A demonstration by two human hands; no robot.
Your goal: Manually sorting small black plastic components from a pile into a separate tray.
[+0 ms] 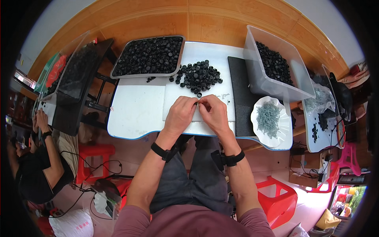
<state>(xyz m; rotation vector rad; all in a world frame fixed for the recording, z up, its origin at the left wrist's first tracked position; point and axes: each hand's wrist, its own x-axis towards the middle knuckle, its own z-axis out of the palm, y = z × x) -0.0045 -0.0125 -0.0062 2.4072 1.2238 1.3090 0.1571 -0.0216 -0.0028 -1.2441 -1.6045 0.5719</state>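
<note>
My left hand (181, 112) and my right hand (213, 112) meet above the near edge of the pile, their thumbs and forefingers pinched together. A tiny dark piece shows between the fingertips; most of it is hidden, so its kind is unclear. Just beyond them one black cap-like part (199, 94) lies apart from a loose pile of small round black caps (199, 77) on the white table (134, 118). To the right, a white scalloped dish (285, 136) holds many thin grey-green pieces, too small to tell their kind.
A grey tray (148, 76) heaped with black caps stands back left. At the back right, a clear plastic bin (272, 89) holds more, beside a black mat (241, 94). Red stools (278, 201) flank me. Another person's arm (53, 158) works at a side table on the left.
</note>
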